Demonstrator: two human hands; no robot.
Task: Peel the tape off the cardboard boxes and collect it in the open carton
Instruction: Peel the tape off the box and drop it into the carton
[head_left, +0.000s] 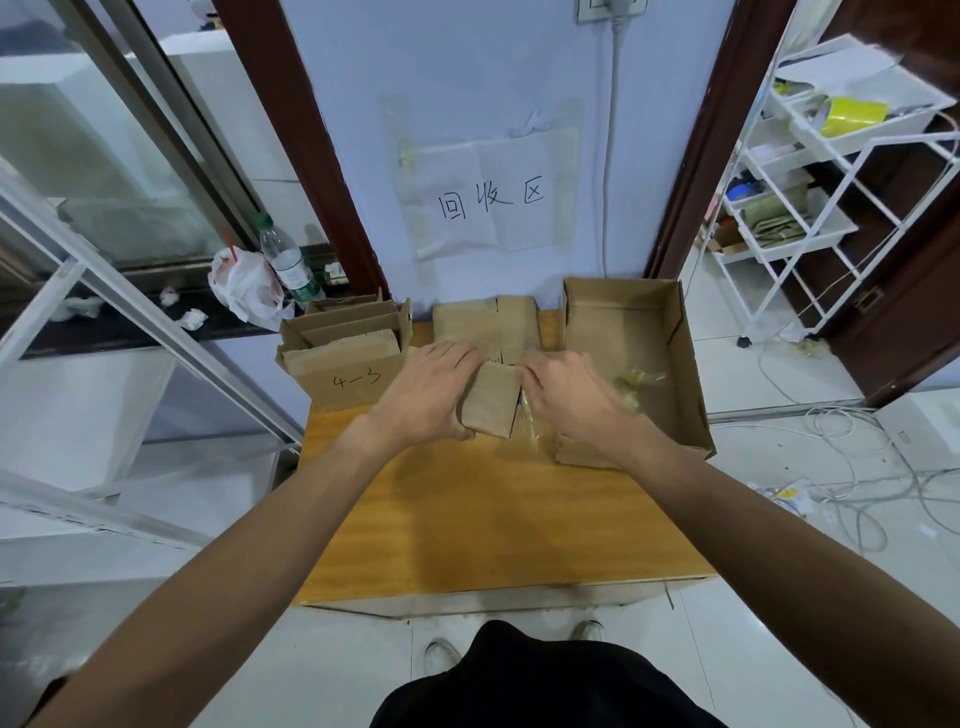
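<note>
A small flat cardboard box (491, 399) stands over the wooden table (483, 519), gripped from the left by my left hand (426, 392). My right hand (569, 392) pinches a clear yellowish tape strip (527, 415) at the box's right edge; the strip hangs down along that edge. To the right lies the open carton (675, 364) with crumpled tape (636, 382) inside. Behind my hands, more flattened boxes (483, 319) lean against the wall.
A carton marked "4-3" (345, 358), filled with flat cardboard, stands at the table's back left. A plastic bottle (288, 262) and a white bag (244, 286) sit on the ledge behind it. A white wire rack (831, 171) and loose cables (857, 467) are on the right.
</note>
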